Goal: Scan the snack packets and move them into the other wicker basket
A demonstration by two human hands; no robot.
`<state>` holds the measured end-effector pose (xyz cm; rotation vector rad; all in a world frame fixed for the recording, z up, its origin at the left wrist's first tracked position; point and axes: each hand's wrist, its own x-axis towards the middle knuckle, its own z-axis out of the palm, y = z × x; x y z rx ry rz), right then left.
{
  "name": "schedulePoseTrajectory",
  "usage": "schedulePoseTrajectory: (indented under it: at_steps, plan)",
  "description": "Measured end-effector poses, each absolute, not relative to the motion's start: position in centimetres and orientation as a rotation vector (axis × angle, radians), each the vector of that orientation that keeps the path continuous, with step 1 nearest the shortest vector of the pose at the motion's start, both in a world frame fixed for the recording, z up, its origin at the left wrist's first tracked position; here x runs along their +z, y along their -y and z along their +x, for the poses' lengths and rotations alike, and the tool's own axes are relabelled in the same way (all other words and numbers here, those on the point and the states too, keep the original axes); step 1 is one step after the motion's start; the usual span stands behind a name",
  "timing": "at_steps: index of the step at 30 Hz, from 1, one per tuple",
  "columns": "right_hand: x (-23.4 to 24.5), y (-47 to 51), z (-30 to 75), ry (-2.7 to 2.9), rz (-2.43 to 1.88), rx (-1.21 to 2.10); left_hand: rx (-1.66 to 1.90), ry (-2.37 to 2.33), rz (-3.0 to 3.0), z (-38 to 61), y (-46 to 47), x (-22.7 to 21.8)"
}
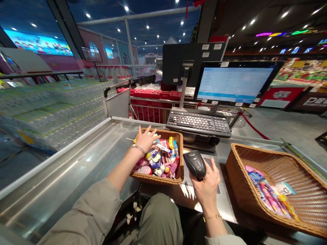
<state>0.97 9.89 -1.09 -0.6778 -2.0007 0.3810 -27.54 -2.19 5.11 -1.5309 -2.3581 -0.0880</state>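
My left hand (146,139) reaches into a wicker basket (180,160) heaped with several small colourful candy packets (160,158). Its fingers are spread over the sweets at the basket's far left, and nothing is visibly gripped. My right hand (207,180) is closed around a black handheld barcode scanner (195,164), held above the steel counter between the two baskets. A second, larger wicker basket (258,154) stands at the right with a few pink and blue packets (268,192) lying in it.
A black keyboard (199,123) and a lit till monitor (235,83) stand behind the baskets. The steel checkout counter (84,163) stretches to the left. Red shopping baskets (153,95) and a metal cart rail sit beyond. Shelves of bottled water (51,105) fill the left.
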Motion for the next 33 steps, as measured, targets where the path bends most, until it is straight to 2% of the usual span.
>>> schedulePoseTrajectory:
  at_steps: [12,33]
  plan:
    - [-1.5,-10.1,0.8,1.993,-0.633,0.325,0.159,2.557,-1.672,-29.6,0.8,4.7]
    - [-1.5,-10.2,0.9,1.996,-0.670,0.354,0.105,2.565,-1.647,-30.0,-0.5,4.0]
